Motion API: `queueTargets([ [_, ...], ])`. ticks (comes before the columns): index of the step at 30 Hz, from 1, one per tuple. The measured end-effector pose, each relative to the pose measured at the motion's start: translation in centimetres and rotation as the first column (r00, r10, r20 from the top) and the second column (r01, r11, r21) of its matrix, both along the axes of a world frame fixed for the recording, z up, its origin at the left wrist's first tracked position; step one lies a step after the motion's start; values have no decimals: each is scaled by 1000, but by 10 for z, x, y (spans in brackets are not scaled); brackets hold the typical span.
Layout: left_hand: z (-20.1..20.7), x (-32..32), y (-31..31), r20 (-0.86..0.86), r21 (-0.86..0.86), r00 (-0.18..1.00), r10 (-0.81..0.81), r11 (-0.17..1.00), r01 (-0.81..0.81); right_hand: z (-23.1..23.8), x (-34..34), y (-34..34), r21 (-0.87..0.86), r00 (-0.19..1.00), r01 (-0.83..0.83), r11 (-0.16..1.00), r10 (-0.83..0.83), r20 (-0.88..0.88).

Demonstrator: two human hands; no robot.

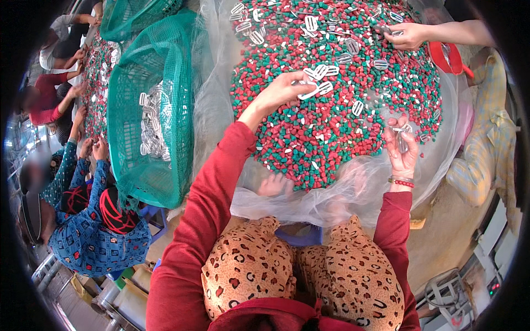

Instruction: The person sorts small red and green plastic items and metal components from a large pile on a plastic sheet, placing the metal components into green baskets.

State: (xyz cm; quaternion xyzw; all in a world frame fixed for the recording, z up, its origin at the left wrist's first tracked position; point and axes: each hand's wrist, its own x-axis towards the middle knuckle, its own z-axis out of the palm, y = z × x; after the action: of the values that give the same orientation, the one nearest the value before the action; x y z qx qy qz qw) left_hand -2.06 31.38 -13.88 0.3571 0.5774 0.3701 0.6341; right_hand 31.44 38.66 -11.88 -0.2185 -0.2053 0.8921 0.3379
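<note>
A broad heap of small red, green and white tumbling stones (309,138) lies on a translucent mesh sheet (265,205) before me. Flat, slotted metal slide buckles (358,107) are scattered through it. My left hand (280,92) reaches over the middle of the heap, its fingers closed on a slide buckle (307,95); more buckles (321,71) fan out at the fingertips. At the heap's right side, my right hand (402,151) is turned palm up, fingers curled around several slide buckles (401,141). Some of these are partly hidden by the fingers.
To the left stands a green basket (118,105) lined with green netting, with metal buckles (154,127) inside. Another person's hand (406,36) works at the heap's far right, near a red sieve-like container (445,57). Several people sit along another stone heap (98,83) at left.
</note>
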Motion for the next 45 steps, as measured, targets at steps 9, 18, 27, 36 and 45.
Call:
queueTargets([
  [9,2,16,40,626,131,780,-15,988,-86,-58,-37,30,0,498,-276,961,143,855],
  [18,-43,75,38,-991,-8,118,-70,887,462,-62,-72,14,485,344,-623,614,-342,875],
  [27,18,37,7,-609,244,792,51,962,125,2,-72,29,104,982,-171,980,161,99],
  [36,79,-21,-26,463,332,876,137,889,-315,-59,-174,59,421,281,-894,154,-539,794],
  [45,70,-17,-1,613,218,789,-37,968,-124,-29,-126,13,559,432,-613,558,-356,829],
])
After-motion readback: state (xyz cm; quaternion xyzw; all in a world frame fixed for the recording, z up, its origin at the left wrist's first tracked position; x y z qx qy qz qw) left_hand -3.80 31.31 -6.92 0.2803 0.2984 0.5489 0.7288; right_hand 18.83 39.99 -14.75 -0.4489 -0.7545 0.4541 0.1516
